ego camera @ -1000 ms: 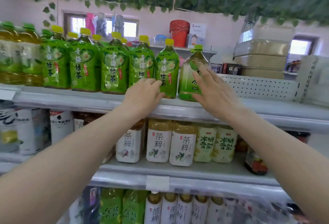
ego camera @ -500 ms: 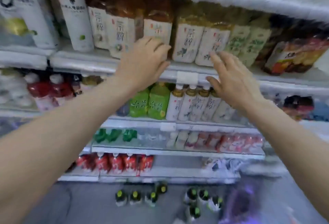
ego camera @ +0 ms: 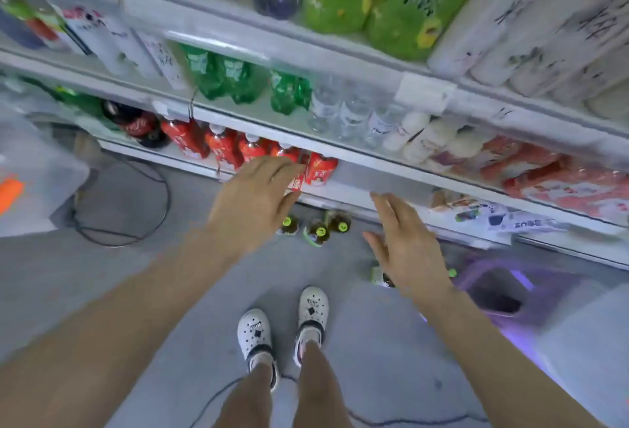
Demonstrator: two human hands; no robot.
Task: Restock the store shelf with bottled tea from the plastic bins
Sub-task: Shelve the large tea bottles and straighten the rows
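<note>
Hovering empty, fingers spread, my left hand [ego camera: 253, 203] and right hand [ego camera: 408, 247] hang above floor bottles [ego camera: 318, 232]; purple bin [ego camera: 500, 291] contents unclear.

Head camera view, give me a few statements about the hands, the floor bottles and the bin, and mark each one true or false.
1. Both hands are empty. True: the left hand and right hand are open, holding nothing.
2. Green-capped bottles stand on the floor near the shelf base. True.
3. The purple bin sits left of the feet. False: it is to their right.
4. The person wears black boots. False: they wear white clogs.
5. Red-labelled bottles fill a low shelf. True.
</note>
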